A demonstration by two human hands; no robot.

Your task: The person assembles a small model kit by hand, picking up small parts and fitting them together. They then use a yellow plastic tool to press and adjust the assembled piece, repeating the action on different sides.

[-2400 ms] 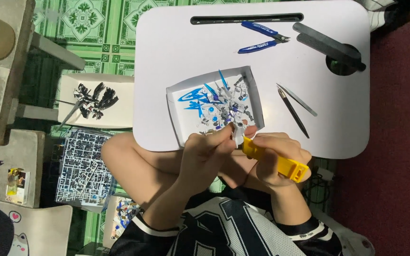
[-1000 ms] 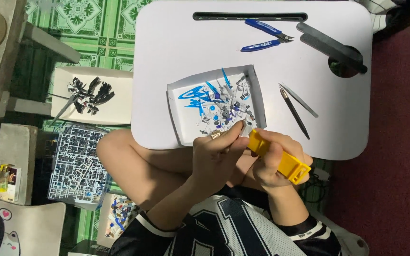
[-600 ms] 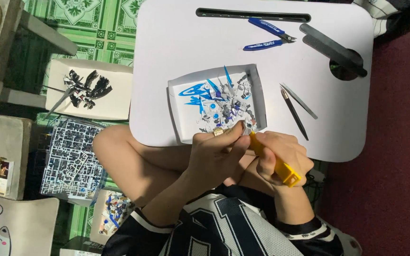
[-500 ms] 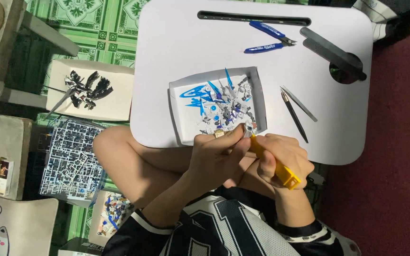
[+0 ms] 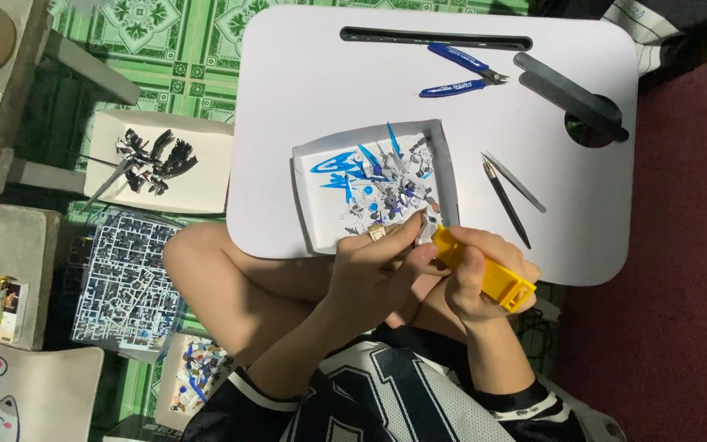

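Note:
My right hand [image 5: 472, 274] grips a yellow utility knife [image 5: 484, 270], its front end pointing at a small white plastic part [image 5: 425, 229]. My left hand [image 5: 378, 266], a ring on one finger, pinches that part between fingertips just over the near edge of a white cardboard tray [image 5: 308, 196]. The tray holds several blue, white and grey model pieces [image 5: 378, 180]. Both hands meet at the near edge of a white lap table [image 5: 288, 98], above my crossed legs.
On the table lie blue nippers [image 5: 460, 72], a long black slot [image 5: 435, 37], a grey file across a cup hole [image 5: 570, 94], tweezers [image 5: 515, 182] and a thin hobby knife [image 5: 507, 205]. Left on the floor: a box lid with dark model parts [image 5: 153, 155] and plastic part frames [image 5: 124, 278].
My hands have shifted slightly and the knife tip has come closer to the small part held in my left fingers. The view has drifted a little; the table items stay put.

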